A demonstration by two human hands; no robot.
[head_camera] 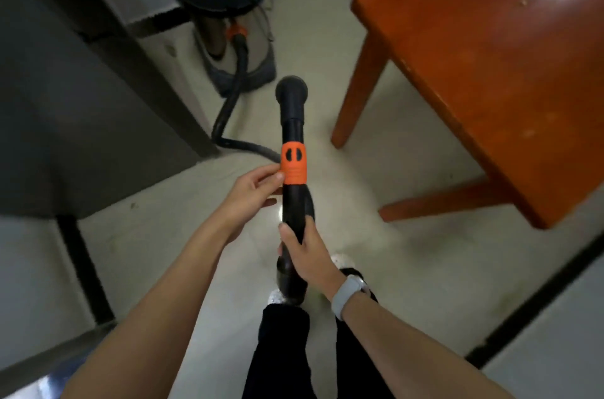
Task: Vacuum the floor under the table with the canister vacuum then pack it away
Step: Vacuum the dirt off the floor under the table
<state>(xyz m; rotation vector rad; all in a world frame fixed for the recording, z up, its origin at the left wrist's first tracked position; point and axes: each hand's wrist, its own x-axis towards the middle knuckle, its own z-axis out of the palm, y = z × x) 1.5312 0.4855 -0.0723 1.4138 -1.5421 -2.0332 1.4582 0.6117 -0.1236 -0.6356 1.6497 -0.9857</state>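
Right hand point(307, 255) grips the black hose handle point(292, 202) from below; left hand point(253, 192) pinches its orange collar point(294, 166).

Open floor point(327, 49) runs fwd between the canister vacuum point(225, 23) at the far wall and the orange table point(490, 72) on the right. Table leg point(358, 94) narrows that gap. Black hose point(233, 111) loops across the floor on the left, beside the dark cabinet point(81, 88), blocking that side. Under the table: clear floor past the lower crossbar point(438, 199).
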